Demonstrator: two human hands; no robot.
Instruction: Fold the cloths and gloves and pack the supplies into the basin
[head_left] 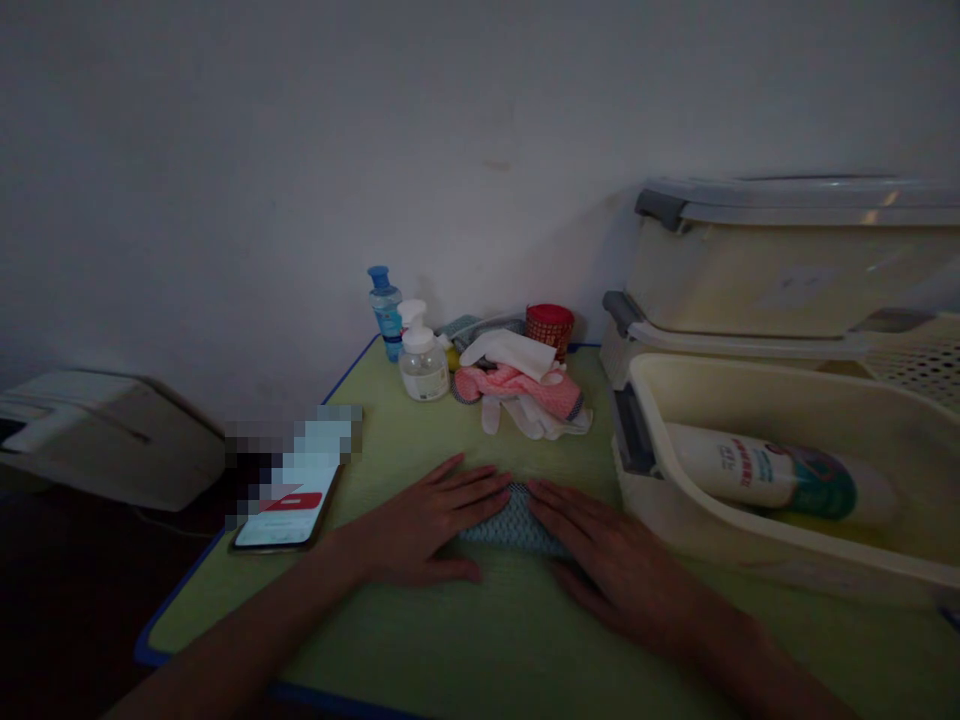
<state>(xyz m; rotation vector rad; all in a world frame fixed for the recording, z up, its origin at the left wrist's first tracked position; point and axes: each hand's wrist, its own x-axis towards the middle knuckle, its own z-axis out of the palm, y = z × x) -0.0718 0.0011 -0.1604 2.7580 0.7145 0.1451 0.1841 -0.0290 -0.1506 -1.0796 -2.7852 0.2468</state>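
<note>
A folded blue-grey checked cloth point(510, 525) lies on the green tabletop point(450, 645) in front of me. My left hand point(435, 520) rests flat over its left end, fingers stretched out and thumb apart. Over the right end lies my right hand point(600, 548), also flat with its fingers extended. Neither hand grips anything. The fingers of both hands cover parts of the cloth, and its middle shows between them.
To the left lies a lit phone point(289, 515). Behind are a blue bottle point(386, 318), a clear pump bottle point(424, 370), a pink cloth point(517, 388), white gloves point(525, 418) and a red woven container point(550, 328). At right, a cream basket point(675, 520) holds a white-and-green bottle point(757, 475).
</note>
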